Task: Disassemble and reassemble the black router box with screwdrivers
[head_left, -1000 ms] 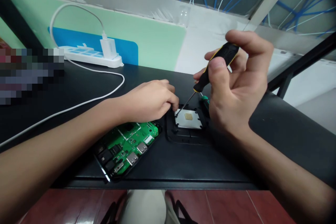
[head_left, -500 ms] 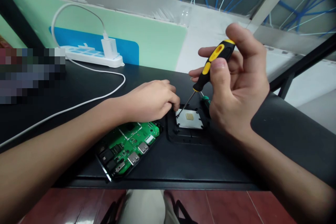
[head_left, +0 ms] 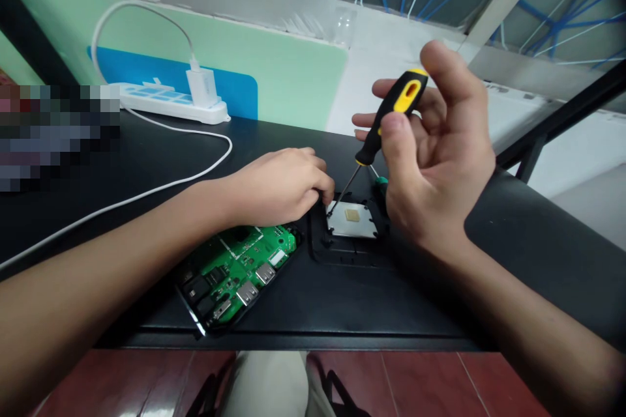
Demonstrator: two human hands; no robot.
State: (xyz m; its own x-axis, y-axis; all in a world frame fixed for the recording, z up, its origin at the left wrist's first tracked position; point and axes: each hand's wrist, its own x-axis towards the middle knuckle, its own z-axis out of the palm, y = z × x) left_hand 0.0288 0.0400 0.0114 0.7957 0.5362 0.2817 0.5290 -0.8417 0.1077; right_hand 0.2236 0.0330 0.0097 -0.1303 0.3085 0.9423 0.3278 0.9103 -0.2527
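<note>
My right hand (head_left: 440,156) grips a black-and-yellow screwdriver (head_left: 394,117) between thumb and fingers, the index finger bent over its butt end. The tilted shaft reaches down to the left corner of a silver metal plate (head_left: 359,227), which carries a small beige pad (head_left: 352,215). That plate sits in a black plastic cover (head_left: 337,257) on the table. My left hand (head_left: 288,186) has its fingers curled at the cover's left edge, close to the screwdriver tip; what the fingertips grip is hidden. Below my left wrist lies a green circuit board (head_left: 244,267) in a black case.
A second screwdriver with a green handle (head_left: 381,187) lies behind my right hand. At the back left, a white power strip (head_left: 171,104) holds a white charger (head_left: 202,88), whose cable (head_left: 161,192) runs across the black table (head_left: 342,313). The table's front edge is near my legs.
The screwdriver handle has turned a little in my right hand, and my thumb and fingers have shifted on it. The tip stays at the same plate corner. My left hand stays in place.
</note>
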